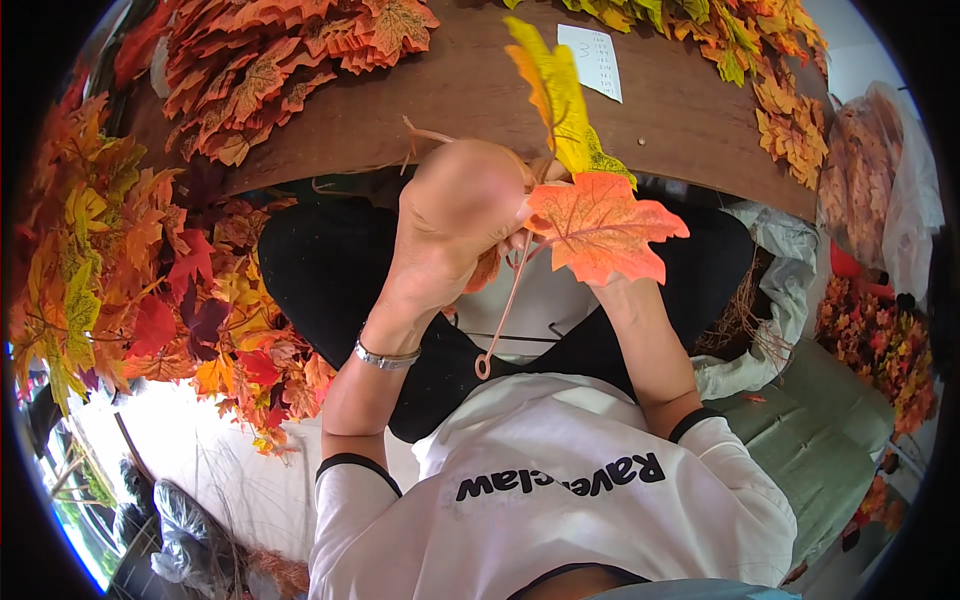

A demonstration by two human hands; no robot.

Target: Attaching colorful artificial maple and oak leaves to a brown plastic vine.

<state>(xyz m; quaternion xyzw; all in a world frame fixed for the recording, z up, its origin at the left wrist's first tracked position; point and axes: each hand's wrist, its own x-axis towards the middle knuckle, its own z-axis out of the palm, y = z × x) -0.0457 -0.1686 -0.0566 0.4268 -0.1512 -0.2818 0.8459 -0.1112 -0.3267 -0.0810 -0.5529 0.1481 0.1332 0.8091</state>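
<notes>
Hands meet just off the near edge of a brown table (400, 115), above the person's lap, w/ an artificial leaf sprig (605, 228) between them. L hand (462, 195): back of hand up, fingers curled in & pressed together, pinching the sprig nr base of its orange leaf; exact fingertip contact partly hidden. R hand (618, 290) mostly behind that leaf, only wrist end plain to see; can't tell if its fingers pinch or are spread.

Orange leaf points R; yellow-green leaf (565, 100) stands up from same spot, its tip over the table. Thin pinkish stem (512, 310) hangs below the hands, curled into a small loop at its low end. Another bit of stem (428, 132) sticks out past L hand. Silver wristband (388, 357) on L wrist.

On table: stacked orange leaves (290, 70) far L, yellow-green leaves (700, 35) far R, white paper slip (590, 65) w/ writing btwn. Big mixed heap of autumn leaves (170, 300) along L side. R side: clear plastic bag (905, 165) w/ orange leaves, & nearer, a whitish bag (787, 310) w/ brown stems. Person wears white T-shirt (600, 530) & black trousers (330, 270).
</notes>
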